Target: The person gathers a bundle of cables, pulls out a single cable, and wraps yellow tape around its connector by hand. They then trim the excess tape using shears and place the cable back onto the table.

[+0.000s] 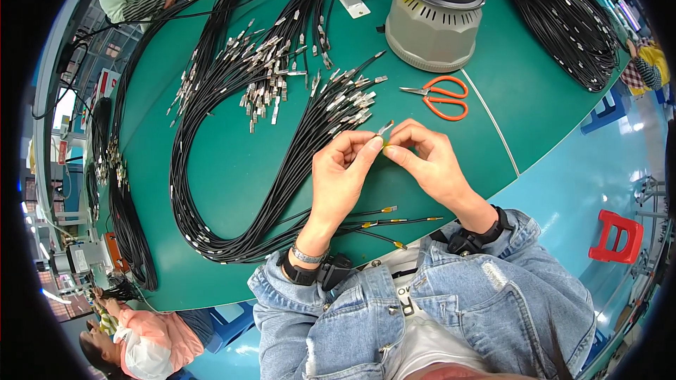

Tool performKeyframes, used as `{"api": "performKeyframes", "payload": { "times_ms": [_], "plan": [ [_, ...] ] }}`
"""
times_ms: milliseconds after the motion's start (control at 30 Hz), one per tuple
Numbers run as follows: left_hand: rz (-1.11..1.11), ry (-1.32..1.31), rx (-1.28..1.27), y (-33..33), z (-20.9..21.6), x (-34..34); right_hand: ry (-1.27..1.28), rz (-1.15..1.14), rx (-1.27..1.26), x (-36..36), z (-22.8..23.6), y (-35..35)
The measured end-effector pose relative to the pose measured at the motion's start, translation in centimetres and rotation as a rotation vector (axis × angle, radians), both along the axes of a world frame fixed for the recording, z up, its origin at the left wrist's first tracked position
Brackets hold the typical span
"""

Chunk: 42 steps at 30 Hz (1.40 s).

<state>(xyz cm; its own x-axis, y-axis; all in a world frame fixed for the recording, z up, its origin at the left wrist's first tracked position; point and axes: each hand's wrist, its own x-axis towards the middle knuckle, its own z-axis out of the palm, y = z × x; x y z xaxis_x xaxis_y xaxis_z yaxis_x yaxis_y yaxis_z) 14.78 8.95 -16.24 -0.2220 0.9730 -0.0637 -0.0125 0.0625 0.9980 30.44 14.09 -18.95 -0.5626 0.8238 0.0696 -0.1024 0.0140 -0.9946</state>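
My left hand (342, 174) pinches the end of a black cable between thumb and forefinger. Its small metal connector (384, 127) sticks up past the fingertips. Against it, thumb and forefinger of my right hand (431, 163) close on a small yellow piece (386, 146), perhaps tape or a tag, mostly covered by the fingers. Left of my hands lies a looped bundle of black cables (184, 197), its silver connectors (350, 100) fanned out just beyond my left hand. Several cable ends with yellow bands (380, 223) rest near the table edge, below my wrists.
Orange-handled scissors (446, 98) lie beyond my right hand on the green table (493, 142). Behind them stands a grey machine (433, 32) with a round black top. More cable bundles (556, 21) lie far right. A red stool (615, 237) is on the floor; other people sit around.
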Motion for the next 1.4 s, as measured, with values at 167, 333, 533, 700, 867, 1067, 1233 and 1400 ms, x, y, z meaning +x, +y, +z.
{"api": "performKeyframes", "payload": {
  "times_ms": [167, 333, 533, 700, 867, 1067, 1233, 1400],
  "plan": [
    [0.029, 0.153, 0.109, 0.0, 0.1, 0.4, 0.083, -0.069, -0.06, 0.4, 0.5, -0.4],
    [0.098, 0.619, 0.401, 0.3, 0.2, 0.7, 0.179, -0.122, -0.073, 0.3, 1.6, -1.1],
    [0.139, 0.815, 0.548, 0.2, -0.2, 1.2, 0.207, -0.15, -0.078, 0.0, 2.1, -0.9],
    [0.148, 0.84, 0.574, 0.3, -0.2, 1.6, 0.202, -0.161, -0.091, 0.2, 2.1, -0.6],
    [0.147, 0.834, 0.562, 0.5, -0.3, 2.0, 0.183, -0.175, -0.096, 0.5, 2.1, -0.3],
    [0.144, 0.837, 0.564, 0.6, -0.3, 2.3, 0.184, -0.183, -0.095, 0.6, 2.0, -0.1],
    [0.137, 0.837, 0.531, 0.5, -0.2, 2.5, 0.181, -0.196, -0.099, 0.6, 1.9, -0.1],
    [0.138, 0.841, 0.53, 0.5, -0.3, 2.5, 0.18, -0.203, -0.135, 0.4, 2.1, -0.2]
  ]
}}
